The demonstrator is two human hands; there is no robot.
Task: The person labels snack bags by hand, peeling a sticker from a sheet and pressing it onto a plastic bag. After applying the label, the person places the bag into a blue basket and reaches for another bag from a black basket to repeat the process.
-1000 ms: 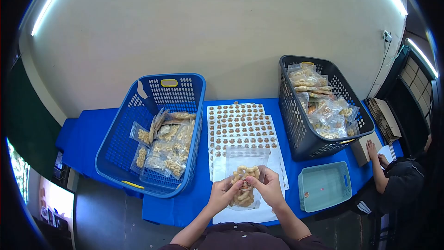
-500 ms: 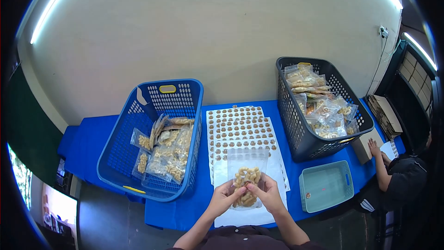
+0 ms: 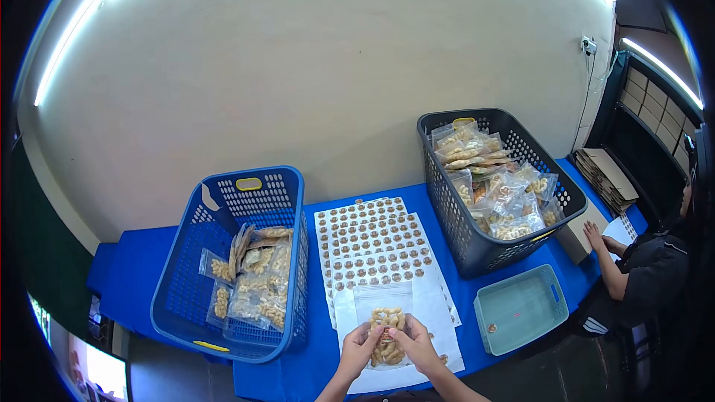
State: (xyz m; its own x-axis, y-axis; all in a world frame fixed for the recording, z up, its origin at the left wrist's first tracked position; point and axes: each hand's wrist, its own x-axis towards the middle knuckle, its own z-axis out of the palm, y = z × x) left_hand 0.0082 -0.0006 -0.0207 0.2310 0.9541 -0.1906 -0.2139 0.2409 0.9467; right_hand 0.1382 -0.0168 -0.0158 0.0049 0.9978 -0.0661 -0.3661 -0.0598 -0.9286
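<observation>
A clear zip bag of pale curly snack pieces lies upright in front of me, over the lower part of the white sticker sheets. My left hand grips its left side and my right hand its right side. Both thumbs press on the front of the bag, at a small round brownish sticker that they partly cover. The fingers behind the bag are hidden. Rows of round brown stickers cover the upper part of the sheets. Near my right wrist, another round sticker shows on the white paper.
Left stands a blue basket with several snack bags; right, a black basket heaped with more. A green tray holds a loose sticker. At far right, another person's hand rests on a cardboard box, near flattened cardboard.
My view has tilted and shifted, so the left basket and sheets appear lower. Both hands still hold the snack bag, thumbs at the sticker. The other person's hand stays on the box.
</observation>
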